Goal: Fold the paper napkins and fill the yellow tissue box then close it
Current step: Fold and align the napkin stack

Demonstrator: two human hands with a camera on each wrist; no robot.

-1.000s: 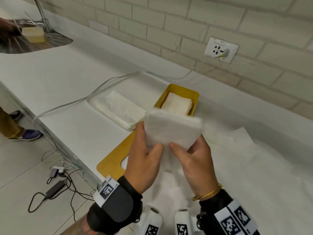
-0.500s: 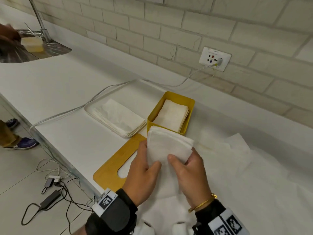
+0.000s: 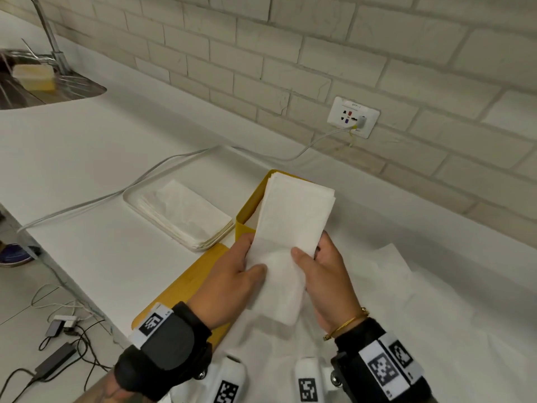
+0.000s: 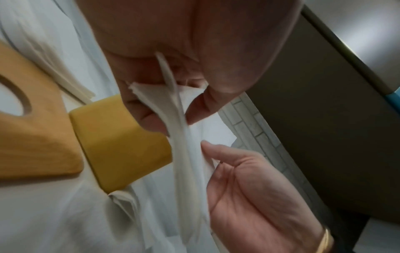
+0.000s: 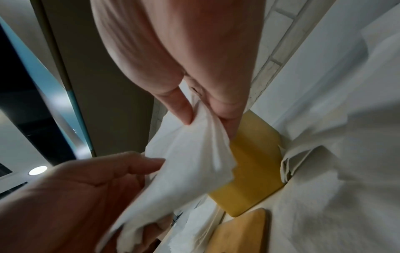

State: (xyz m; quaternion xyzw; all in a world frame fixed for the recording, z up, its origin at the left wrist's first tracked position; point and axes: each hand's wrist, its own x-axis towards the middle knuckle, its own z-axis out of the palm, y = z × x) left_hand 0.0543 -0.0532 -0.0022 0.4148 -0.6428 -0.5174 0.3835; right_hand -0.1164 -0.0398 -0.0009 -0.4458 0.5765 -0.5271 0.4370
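Observation:
Both hands hold one folded white napkin (image 3: 286,228) in the air above the near end of the yellow tissue box (image 3: 245,221). My left hand (image 3: 232,279) pinches its left edge, thumb on top. My right hand (image 3: 322,274) pinches its right edge. The napkin's far half hangs over the box opening and hides what lies inside. In the left wrist view the napkin (image 4: 184,154) runs between my thumb and fingers beside the box (image 4: 121,142). The right wrist view shows the napkin (image 5: 190,154) above the box (image 5: 253,162). The wooden lid (image 3: 189,283) with its oval slot lies flat in front of the box.
A white tray (image 3: 132,202) with a stack of unfolded napkins (image 3: 189,213) sits left of the box. Loose white sheets (image 3: 406,301) cover the counter at right. A cable (image 3: 174,161) runs from the wall socket (image 3: 353,116) over the counter's left edge. A sink (image 3: 43,85) is far left.
The napkin, held upright near my chest before, has moved forward and now stretches over the box opening, hiding the stack inside. Both hands kept their grip.

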